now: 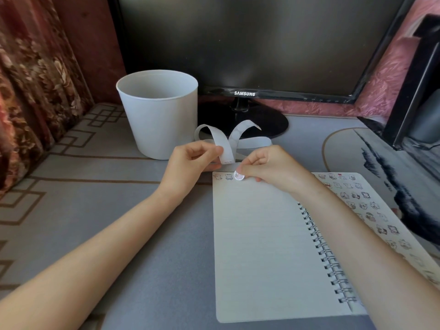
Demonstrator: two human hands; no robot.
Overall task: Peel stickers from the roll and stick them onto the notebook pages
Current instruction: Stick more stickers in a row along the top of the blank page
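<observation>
Left hand [190,160] pinches sticker strip [225,148], loops curling above notebook [257,246] top edge. Right hand [269,169] pinches round sticker [238,175] at fingertips, touching left page top, beside two stuck stickers.

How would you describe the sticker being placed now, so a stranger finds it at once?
Look at the open spiral notebook before the monitor. At the top edge of its left page, the right hand pinches a round pinkish sticker; the two stickers left of it lie flat.
</observation>
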